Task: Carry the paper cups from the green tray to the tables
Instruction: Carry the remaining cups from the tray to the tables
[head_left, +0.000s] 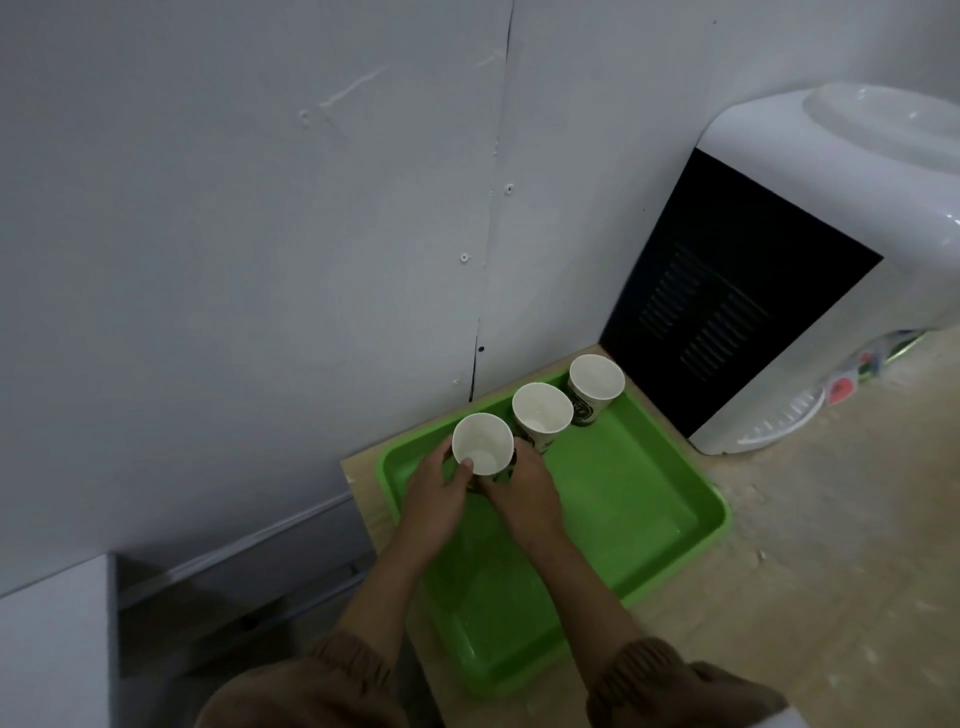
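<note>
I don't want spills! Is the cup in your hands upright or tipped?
Upright: the held cup shows its open mouth facing up.

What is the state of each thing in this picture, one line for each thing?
Green tray: flat on the table top, holding cups.
Left hand: grips near cup.
Right hand: grips near cup.
Near cup: upright, between both hands.
Middle cup: upright in the tray, untouched.
Far cup: upright in the tray, untouched.
</note>
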